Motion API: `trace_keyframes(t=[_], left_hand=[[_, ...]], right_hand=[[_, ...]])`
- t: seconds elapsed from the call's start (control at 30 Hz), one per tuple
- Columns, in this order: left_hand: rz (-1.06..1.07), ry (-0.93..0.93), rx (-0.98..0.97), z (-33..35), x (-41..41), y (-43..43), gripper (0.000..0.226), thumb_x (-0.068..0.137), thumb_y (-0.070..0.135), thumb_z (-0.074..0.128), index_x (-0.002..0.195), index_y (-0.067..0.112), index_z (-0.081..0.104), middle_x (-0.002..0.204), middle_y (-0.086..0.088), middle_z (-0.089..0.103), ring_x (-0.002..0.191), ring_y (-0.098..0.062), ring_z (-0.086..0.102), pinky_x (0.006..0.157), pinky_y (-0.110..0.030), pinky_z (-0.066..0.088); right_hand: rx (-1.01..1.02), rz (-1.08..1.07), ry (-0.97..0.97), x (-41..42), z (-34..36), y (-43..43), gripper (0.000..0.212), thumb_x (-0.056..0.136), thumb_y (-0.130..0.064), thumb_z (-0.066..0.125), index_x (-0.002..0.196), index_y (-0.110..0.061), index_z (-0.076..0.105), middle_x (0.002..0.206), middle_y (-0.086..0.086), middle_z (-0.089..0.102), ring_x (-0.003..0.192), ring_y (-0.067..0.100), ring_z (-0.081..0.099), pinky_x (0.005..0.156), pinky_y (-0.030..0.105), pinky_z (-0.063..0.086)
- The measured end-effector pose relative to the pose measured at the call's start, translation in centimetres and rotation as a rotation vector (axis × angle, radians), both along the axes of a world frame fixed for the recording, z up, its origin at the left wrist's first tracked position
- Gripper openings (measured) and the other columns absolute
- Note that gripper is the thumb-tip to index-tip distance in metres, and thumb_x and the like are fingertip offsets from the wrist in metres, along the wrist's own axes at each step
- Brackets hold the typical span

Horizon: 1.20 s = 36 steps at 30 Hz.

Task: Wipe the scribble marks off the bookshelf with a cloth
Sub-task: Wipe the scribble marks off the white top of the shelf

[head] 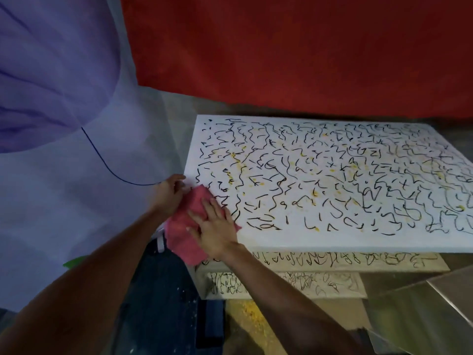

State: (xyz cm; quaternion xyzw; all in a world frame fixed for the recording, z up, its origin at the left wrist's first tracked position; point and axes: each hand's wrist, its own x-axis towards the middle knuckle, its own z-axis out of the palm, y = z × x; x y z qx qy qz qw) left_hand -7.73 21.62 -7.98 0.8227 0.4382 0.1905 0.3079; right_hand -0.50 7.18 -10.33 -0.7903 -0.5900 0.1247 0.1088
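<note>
The white bookshelf top (332,242) is covered with black scribble marks (320,175) and small yellow smudges. A pink cloth (183,234) lies over its near left corner and hangs over the edge. My right hand (215,226) lies flat on the cloth with fingers spread, pressing it on the surface. My left hand (170,192) grips the cloth's far left edge at the shelf's side. Lower shelves (294,280) below also carry scribbles.
A red cloth backdrop (294,47) hangs behind the shelf. A pale lilac fabric (64,98) with a dark cord (102,160) drapes at the left. A clear plastic sheet (422,303) lies at lower right. Yellow crumbs dot the floor (245,319).
</note>
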Motion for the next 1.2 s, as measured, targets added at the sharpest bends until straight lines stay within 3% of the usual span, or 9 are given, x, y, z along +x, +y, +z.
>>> trace_keyframes(t=[0.17,0.27,0.43,0.57,0.73,0.87,1.0,1.13,1.2], left_hand=[[-0.01,0.063,-0.135,-1.7,1.8,1.0,0.041,0.098,0.006,0.043,0.138,-0.002,0.044,0.139,-0.026,0.045,0.126,-0.038,0.047,0.101,-0.033,0.034],[-0.051,0.01,-0.302,-2.3,2.5,0.6,0.049,0.104,0.016,0.035,0.151,0.009,0.022,0.156,-0.014,0.023,0.142,-0.028,0.026,0.109,-0.025,0.021],[0.052,-0.223,-0.457,-3.7,2.6,0.3,0.046,0.106,0.028,0.027,0.151,0.028,0.024,0.156,-0.003,0.027,0.142,-0.02,0.027,0.109,-0.021,0.019],[0.062,-0.274,-0.5,-4.2,2.8,0.4,0.044,0.106,0.027,0.027,0.15,0.029,0.026,0.152,-0.005,0.033,0.138,-0.021,0.033,0.101,-0.016,0.023],[0.073,-0.335,-0.484,-4.4,3.1,0.2,0.045,0.105,0.02,0.028,0.15,0.019,0.025,0.156,-0.004,0.026,0.143,-0.018,0.023,0.091,-0.001,0.008],[0.089,-0.418,-0.538,-4.8,3.0,0.4,0.045,0.105,0.013,0.03,0.149,0.015,0.025,0.148,-0.003,0.032,0.134,-0.007,0.025,0.085,0.011,0.007],[-0.04,-0.353,-0.568,-4.4,2.6,1.2,0.045,0.106,0.018,0.027,0.15,0.022,0.023,0.151,0.005,0.025,0.139,-0.008,0.02,0.085,0.007,0.006],[-0.05,-0.298,-0.597,-4.3,2.4,1.9,0.046,0.106,0.021,0.028,0.151,0.029,0.021,0.157,0.0,0.018,0.145,-0.015,0.013,0.109,-0.014,0.007],[-0.035,-0.257,-0.592,-4.3,2.3,1.9,0.046,0.106,0.021,0.028,0.151,0.031,0.02,0.159,0.001,0.015,0.146,-0.016,0.01,0.115,-0.024,0.005]], right_hand=[[0.214,-0.175,-0.065,3.0,-0.5,-1.4,0.042,0.083,-0.024,0.037,0.1,-0.014,0.075,0.114,0.007,0.069,0.111,0.026,0.064,0.09,0.05,0.05],[0.164,-0.261,-0.035,4.7,0.5,-2.0,0.039,0.093,-0.014,0.04,0.124,-0.006,0.062,0.136,0.014,0.054,0.132,0.027,0.045,0.115,0.042,0.022],[0.049,-0.137,-0.055,1.0,0.2,-0.2,0.074,0.086,-0.06,0.008,0.148,-0.028,0.033,0.16,0.007,0.015,0.145,0.039,0.006,0.112,0.049,-0.011],[0.093,-0.115,-0.082,2.5,-0.7,1.3,0.058,0.093,-0.045,0.021,0.135,-0.023,0.054,0.148,0.004,0.042,0.138,0.035,0.034,0.113,0.052,0.018],[0.282,-0.363,0.028,5.7,-0.2,0.7,0.04,0.096,-0.01,0.039,0.132,-0.006,0.056,0.142,0.013,0.049,0.134,0.034,0.042,0.115,0.042,0.025],[0.315,-0.2,-0.011,1.9,-0.8,-1.6,0.048,0.087,-0.026,0.035,0.128,-0.02,0.059,0.133,0.009,0.058,0.121,0.036,0.054,0.097,0.057,0.046],[0.047,-0.096,-0.202,-1.5,-0.8,-0.3,0.049,0.087,-0.055,0.031,0.127,-0.044,0.056,0.142,0.008,0.05,0.125,0.036,0.051,0.1,0.053,0.036],[-0.047,-0.084,-0.095,2.5,-0.3,1.6,0.08,0.077,-0.059,-0.008,0.147,-0.041,0.026,0.161,-0.002,0.006,0.148,0.028,0.001,0.11,0.037,-0.013],[0.013,-0.153,-0.059,4.4,-0.5,0.9,0.087,0.074,-0.054,-0.012,0.149,-0.032,0.026,0.16,0.0,0.01,0.148,0.024,0.001,0.11,0.03,-0.014]])
